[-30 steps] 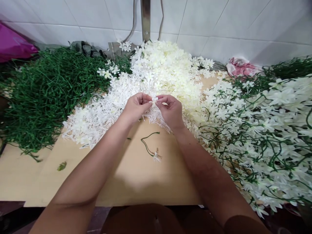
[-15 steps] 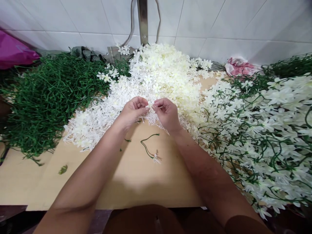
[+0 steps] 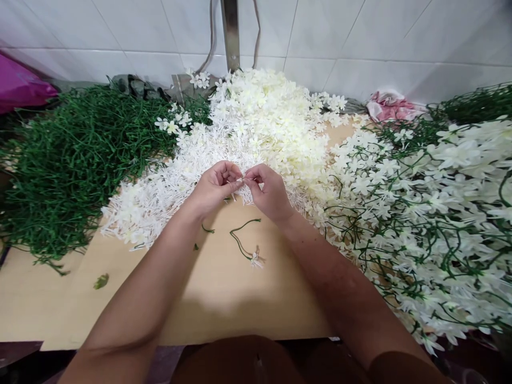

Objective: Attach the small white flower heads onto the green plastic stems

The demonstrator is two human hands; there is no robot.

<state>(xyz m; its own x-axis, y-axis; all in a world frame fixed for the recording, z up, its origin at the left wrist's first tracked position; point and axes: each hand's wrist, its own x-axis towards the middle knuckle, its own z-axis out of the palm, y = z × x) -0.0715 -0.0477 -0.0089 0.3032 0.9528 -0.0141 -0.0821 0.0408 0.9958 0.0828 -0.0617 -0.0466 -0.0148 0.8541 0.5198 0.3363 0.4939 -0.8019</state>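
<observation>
My left hand (image 3: 217, 185) and my right hand (image 3: 269, 193) meet fingertip to fingertip over the near edge of a heap of white artificial flowers (image 3: 276, 122). Both are closed in a pinch on a small white artificial flower, now almost wholly covered by the fingers. Below them on the cardboard (image 3: 224, 298) lies a green plastic stem (image 3: 239, 242) with a white flower piece (image 3: 256, 260) at its lower end. A short green stem piece (image 3: 208, 229) rests beside my left wrist.
A big pile of green plastic stems (image 3: 88, 160) covers the left side. Stemmed white flowers (image 3: 432, 224) are heaped on the right. Behind stand a tiled wall (image 3: 320, 32) and a metal post (image 3: 231, 37). A magenta bag (image 3: 24, 85) and a red-and-white cloth (image 3: 394, 106) lie at the back.
The flower between my fingertips showed its petals before and is now mostly hidden. My right hand has shifted slightly left, closer to my left fingertips.
</observation>
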